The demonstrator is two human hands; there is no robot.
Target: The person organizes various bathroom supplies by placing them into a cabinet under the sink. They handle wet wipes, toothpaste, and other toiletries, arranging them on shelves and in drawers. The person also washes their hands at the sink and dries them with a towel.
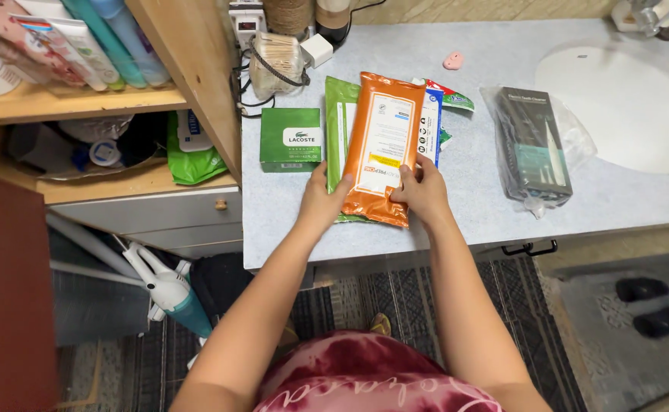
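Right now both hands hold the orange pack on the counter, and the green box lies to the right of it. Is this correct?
Not quite. Both the left hand and the right hand do hold the orange pack on the counter, but the green box lies to the left of it, not the right. The head view shows this.

Pale blue speckled countertop [502,221] with a round white sink [632,114] at right; open wooden shelf unit [197,76] at left; dark patterned rug [426,305] on the floor below.
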